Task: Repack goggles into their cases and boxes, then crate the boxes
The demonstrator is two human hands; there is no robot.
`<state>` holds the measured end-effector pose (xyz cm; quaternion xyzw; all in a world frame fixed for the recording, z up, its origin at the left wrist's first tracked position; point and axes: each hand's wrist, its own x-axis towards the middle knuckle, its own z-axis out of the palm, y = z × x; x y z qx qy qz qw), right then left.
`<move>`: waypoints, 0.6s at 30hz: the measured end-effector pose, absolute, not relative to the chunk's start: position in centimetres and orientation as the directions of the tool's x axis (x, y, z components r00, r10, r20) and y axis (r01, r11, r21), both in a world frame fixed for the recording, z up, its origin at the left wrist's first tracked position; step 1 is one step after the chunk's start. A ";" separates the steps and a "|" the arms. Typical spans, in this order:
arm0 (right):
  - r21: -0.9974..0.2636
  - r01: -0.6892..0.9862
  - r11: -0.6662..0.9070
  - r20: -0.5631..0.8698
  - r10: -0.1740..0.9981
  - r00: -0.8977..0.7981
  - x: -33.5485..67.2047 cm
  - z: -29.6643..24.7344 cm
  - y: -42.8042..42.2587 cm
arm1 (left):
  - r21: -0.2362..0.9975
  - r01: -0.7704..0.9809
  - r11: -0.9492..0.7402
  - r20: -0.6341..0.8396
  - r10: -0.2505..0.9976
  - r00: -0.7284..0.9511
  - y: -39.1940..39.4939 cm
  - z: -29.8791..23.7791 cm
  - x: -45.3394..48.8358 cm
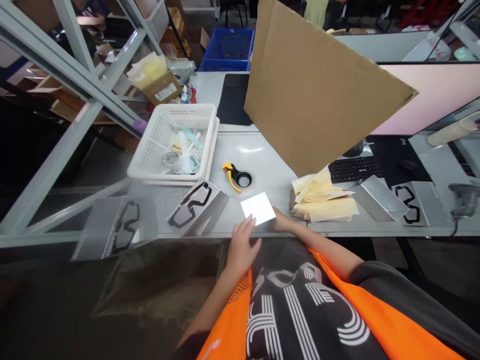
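A bright white square piece (258, 209), a card or the top of a small box, lies at the near edge of the table in front of me. My left hand (242, 247) touches its near left corner with the fingertips, thumb held apart. My right hand (279, 220) grips its right edge, and most of those fingers are hidden. Just beyond is a yellow and black hand tool with a round ring (238, 178). To the left stands a grey box with a goggle picture (198, 206).
A white plastic basket (144, 155) with tags and small packets stands at left. Yellow paper (325, 197) lies right, beside more grey goggle boxes (422, 202). A large cardboard sheet (318, 90) rises behind. The keyboard (354, 169) and a metal frame (90, 112) flank the work area.
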<state>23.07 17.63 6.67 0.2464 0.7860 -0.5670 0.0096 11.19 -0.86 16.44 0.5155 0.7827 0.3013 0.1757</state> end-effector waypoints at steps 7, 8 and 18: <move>-0.888 0.438 0.141 -0.349 0.416 -0.840 26.5 9.2 17.4 | 0.520 0.837 0.170 0.188 0.933 -0.307 -0.1 16.3 10.5; -0.886 0.446 0.126 -0.359 0.421 -0.833 27.7 9.9 17.4 | 0.526 0.837 0.150 0.214 0.930 -0.301 0.0 16.4 10.2; -0.550 0.673 0.495 0.060 0.827 -0.559 44.4 15.0 20.4 | 0.601 0.771 -0.209 0.469 0.874 -0.129 8.7 20.1 13.2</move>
